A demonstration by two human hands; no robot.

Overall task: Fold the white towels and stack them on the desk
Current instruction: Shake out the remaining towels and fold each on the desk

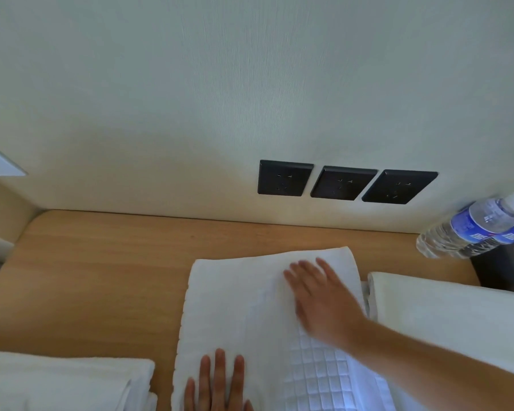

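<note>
Pale wood grain ran across the desk (pixel 101 277) below a cream wall. Straight fingers of the right hand (pixel 318 295) lay flat on the folded white towel (pixel 244 307), and the left hand (pixel 217 384) pressed its near edge, fingers spread. Beyond its waffle-weave squares, more white towels (pixel 445 310) lay folded at either side.

A pale wall (pixel 190 84) stands behind the wooden desk (pixel 95 277). Three black wall sockets (pixel 343 183) sit in a row just above the desk's back edge. Soft light falls on the wall above the sockets.
</note>
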